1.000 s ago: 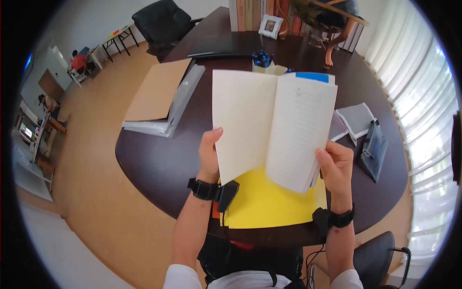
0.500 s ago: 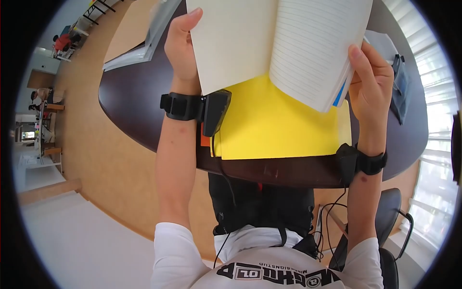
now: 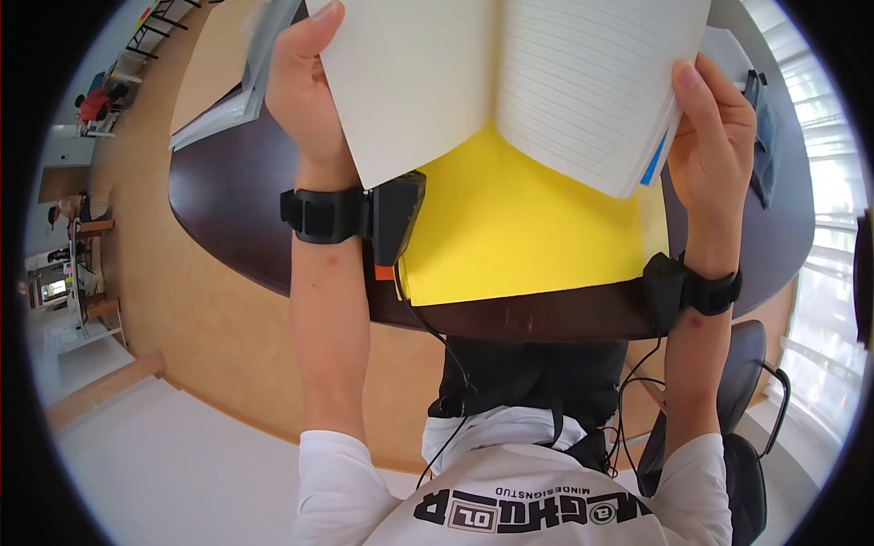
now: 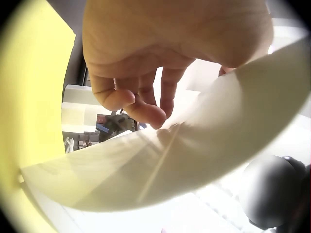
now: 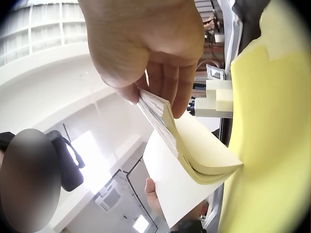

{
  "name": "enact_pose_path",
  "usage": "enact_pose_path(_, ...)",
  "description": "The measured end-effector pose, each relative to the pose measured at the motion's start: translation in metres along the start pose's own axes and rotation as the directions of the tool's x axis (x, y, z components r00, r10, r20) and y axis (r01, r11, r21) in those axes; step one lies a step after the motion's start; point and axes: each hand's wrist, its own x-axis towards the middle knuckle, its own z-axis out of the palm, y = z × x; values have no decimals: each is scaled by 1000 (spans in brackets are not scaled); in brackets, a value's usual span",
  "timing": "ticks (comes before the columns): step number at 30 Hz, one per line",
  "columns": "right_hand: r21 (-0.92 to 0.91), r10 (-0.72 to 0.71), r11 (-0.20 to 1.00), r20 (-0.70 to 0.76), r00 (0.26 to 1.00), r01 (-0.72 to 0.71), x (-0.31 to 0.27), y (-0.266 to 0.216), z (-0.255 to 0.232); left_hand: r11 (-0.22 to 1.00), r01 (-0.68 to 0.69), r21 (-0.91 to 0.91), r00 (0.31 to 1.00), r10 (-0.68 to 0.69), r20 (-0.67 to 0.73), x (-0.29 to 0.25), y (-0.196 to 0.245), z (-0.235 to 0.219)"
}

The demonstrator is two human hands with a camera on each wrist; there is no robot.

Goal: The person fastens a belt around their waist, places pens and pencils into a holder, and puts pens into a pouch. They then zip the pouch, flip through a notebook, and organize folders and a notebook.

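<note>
An opened paperback book (image 3: 592,100) is held up in both hands, its top cut off in the head view. Blank cream paper makes its left side; the right side carries rows of print, with a blue strip at the edge. My left hand (image 3: 309,100) holds the left edge, thumb in front and fingers behind the sheet (image 4: 160,165). At the opposite edge, my right hand (image 3: 715,136) pinches a stack of pages between thumb and fingers, as the right wrist view shows. Below the book, large yellow sheets (image 3: 537,246) lie on the desk, with orange paper (image 3: 384,272) peeking out.
Clear plastic folders (image 3: 218,118) lie to the left on the dark desk (image 3: 232,200). A dark blue pouch (image 3: 765,155) is at the right, and a black chair (image 3: 742,391) stands beside the desk. White pen holders (image 5: 216,99) stand behind the book.
The head view has tipped downward, so book and hands sit higher in it. The left hand has shifted left, and the book's two sides lie more evenly spread, with the fold showing.
</note>
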Motion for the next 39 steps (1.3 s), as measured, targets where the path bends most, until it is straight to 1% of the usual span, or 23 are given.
enact_pose_path(1, -23, 11, 1000, 8, 1000, -11, -1, 5, -13, 1000, -8, 15, 1000, 8, 6, 1, -1, -4)
enact_pose_path(4, -83, -31, 996, -44, 999, 27, -3, 2, -4, 997, -38, 67, 999, 37, 29, 6, 1, -17)
enact_pose_path(6, 39, -64, 997, 31, 997, 63, 2, -3, 16, 992, -67, 107, 998, 64, 25, 6, 1, -24)
enact_pose_path(7, 103, -86, 991, 65, 994, 79, 3, -5, 24, 989, -72, 131, 997, 74, -7, 6, 3, -27)
enact_pose_path(9, 127, -73, 990, 58, 996, 65, 3, -5, 26, 981, -78, 179, 993, 92, -67, 8, 5, -27)
enact_pose_path(10, 141, -63, 988, 55, 997, 55, 3, -5, 28, 989, -46, 142, 999, 47, 2, 7, 3, -25)
enact_pose_path(11, 118, -4, 993, 3, 1000, 4, 2, -7, 33, 994, -16, 105, 997, 8, 75, 5, 3, -20)
enact_pose_path(12, 54, -4, 999, 23, 1000, 3, 2, -8, 30, 997, 16, 71, 989, -26, 147, 3, 3, -15)
enact_pose_path(14, -76, 2, 997, 71, 997, 4, 4, -7, 24, 997, 20, 80, 994, -28, 105, -1, 4, -10)
enact_pose_path(15, -51, -10, 999, 53, 999, 13, 3, -7, 27, 996, 21, 85, 996, -28, 84, -1, 4, -10)
enact_pose_path(18, -9, -23, 1000, 31, 999, 23, 1, -12, 35, 980, 5, 200, 999, -13, 37, 1, 9, -18)
enact_pose_path(21, -29, -57, 998, 55, 997, 59, 0, -12, 36, 990, 9, 140, 998, -19, 67, -3, 8, -15)
enact_pose_path(24, -92, -36, 995, 63, 997, 42, -4, -17, 34, 992, -1, 130, 998, -8, 69, -5, 5, -11)
enact_pose_path(27, -168, -104, 980, 7, 995, 104, -7, -9, 22, 992, 62, 110, 998, -62, -4, -8, 5, -4)
enact_pose_path(29, -214, -102, 971, 21, 995, 104, -8, -18, 22, 977, 13, 213, 986, 23, -166, -10, -2, 11)
enact_pose_path(30, -237, -103, 966, 29, 994, 107, -8, -26, 26, 964, -9, 266, 968, 76, -241, -10, -4, 17)
enact_pose_path(31, -206, -139, 970, -33, 990, 129, -7, -28, 31, 912, -59, 405, 977, 137, -166, -10, -6, 16)
enact_pose_path(32, -195, -147, 972, -53, 988, 134, -6, -29, 32, 839, -120, 530, 977, 196, -89, -11, -7, 15)
enact_pose_path(34, -175, -156, 975, -91, 984, 139, -5, -31, 28, 927, -52, 372, 990, 96, -100, -6, -7, 22)
enact_pose_path(37, -186, -138, 975, -90, 986, 119, -7, -31, 26, 873, -108, 475, 985, 158, -66, -5, -11, 31)
enact_pose_path(39, -184, -102, 979, -78, 992, 87, -9, -32, 27, 831, -116, 544, 978, 193, -86, -6, -10, 34)
